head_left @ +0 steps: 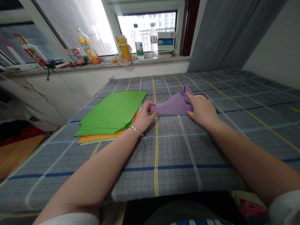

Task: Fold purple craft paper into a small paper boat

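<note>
A folded piece of purple paper (pixel 172 105) lies on the checked cloth between my hands, with a pointed flap standing up at its right end. My left hand (pixel 147 114) pinches the paper's left end between thumb and fingers, and a silver bangle circles that wrist. At the other end, my right hand (pixel 202 109) grips the folded right part, its thumb low and its fingers over the flap. Part of the paper's right side is hidden under that hand. Beyond it, a dark-edged object (pixel 217 110) peeks out, its kind unclear.
A stack of green paper sheets (pixel 112 109) over orange sheets (pixel 100 137) lies left of my left hand. Bottles (pixel 138 43), a yellow cup (pixel 125 50) and boxes (pixel 166 42) stand on the windowsill (pixel 105 65) behind. A grey curtain (pixel 229 34) hangs at the right.
</note>
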Motion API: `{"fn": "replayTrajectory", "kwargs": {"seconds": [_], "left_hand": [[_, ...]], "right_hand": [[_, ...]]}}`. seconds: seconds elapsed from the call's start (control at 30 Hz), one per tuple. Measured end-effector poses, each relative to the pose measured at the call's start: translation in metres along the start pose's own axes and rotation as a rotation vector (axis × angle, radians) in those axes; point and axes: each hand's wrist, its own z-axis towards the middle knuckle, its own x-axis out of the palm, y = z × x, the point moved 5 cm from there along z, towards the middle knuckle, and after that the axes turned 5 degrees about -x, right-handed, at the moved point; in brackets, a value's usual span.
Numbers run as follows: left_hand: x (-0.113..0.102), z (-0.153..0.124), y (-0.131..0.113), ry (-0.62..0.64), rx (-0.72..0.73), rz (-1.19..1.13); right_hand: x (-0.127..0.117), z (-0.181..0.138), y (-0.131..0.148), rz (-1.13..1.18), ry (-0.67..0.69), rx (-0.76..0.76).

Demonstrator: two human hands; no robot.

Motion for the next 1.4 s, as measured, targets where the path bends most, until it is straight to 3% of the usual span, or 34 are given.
{"fn": "replayTrajectory", "kwargs": {"seconds": [0.23, 0.5, 0.8, 1.13, 1.4], "left_hand": [[-0.002, -0.006, -0.014, 0.019, 0.169, 0.226], [-0.002, -0.012, -0.029, 0.107, 0.413, 0.272], [0.006, -0.021, -0.042, 0.237, 0.509, 0.587], [0.021, -0.028, -0.043, 0.420, 0.386, 0.757], [0.026, -0.034, -0.048, 0.419, 0.286, 0.762]], "right_hand": [[0.008, -0.001, -0.004, 0.045, 0.055, 0.018], [0.000, 0.001, -0.003, 0.111, 0.014, 0.022], [0.009, 0.005, -0.009, 0.179, 0.014, -0.016], [0.008, -0.001, 0.005, 0.199, 0.113, -0.139], [-0.006, -0.005, 0.024, 0.152, 0.237, -0.250]]}}
